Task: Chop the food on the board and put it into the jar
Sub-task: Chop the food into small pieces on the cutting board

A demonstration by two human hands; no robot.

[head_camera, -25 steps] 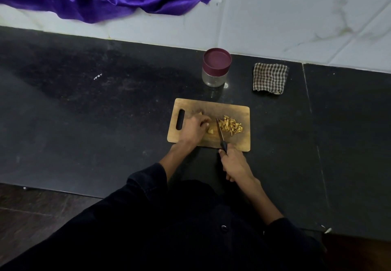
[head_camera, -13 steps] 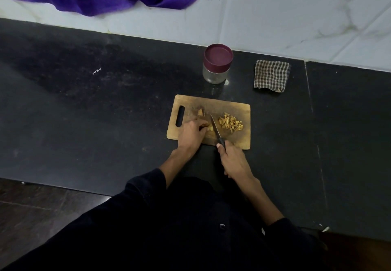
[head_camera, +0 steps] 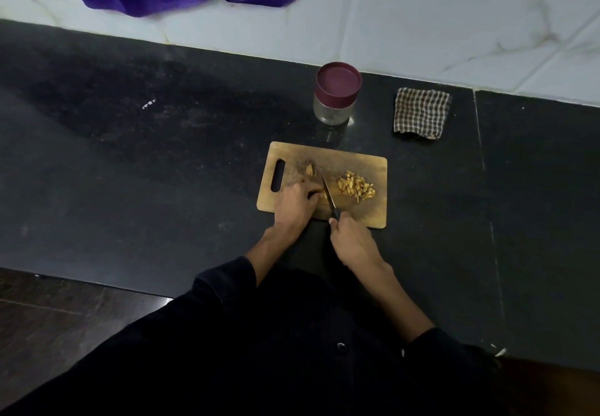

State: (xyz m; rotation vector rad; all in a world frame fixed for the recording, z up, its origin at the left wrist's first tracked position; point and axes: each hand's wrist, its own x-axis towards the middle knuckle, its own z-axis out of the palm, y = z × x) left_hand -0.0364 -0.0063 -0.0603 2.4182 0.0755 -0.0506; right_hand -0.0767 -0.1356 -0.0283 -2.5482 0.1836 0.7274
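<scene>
Currently my right hand (head_camera: 352, 242) has its grip closed round the handle of the knife (head_camera: 329, 196), blade angled across the cutting board (head_camera: 367, 164). My left hand (head_camera: 297, 203) has its fingers curled down on the uncut piece of food, which is mostly hidden beneath them, just beside the blade. The step in hand is chopping. A pile of chopped pieces (head_camera: 357, 186) lies to the right of the blade, and one small piece (head_camera: 310, 168) lies apart near the board's handle slot. The next cut likely requires the left fingertips kept clear of the edge. The jar (head_camera: 336, 97) stands on the table beyond the board, lid on; I see no contents. A checked cloth (head_camera: 421, 113) lies to its right.
</scene>
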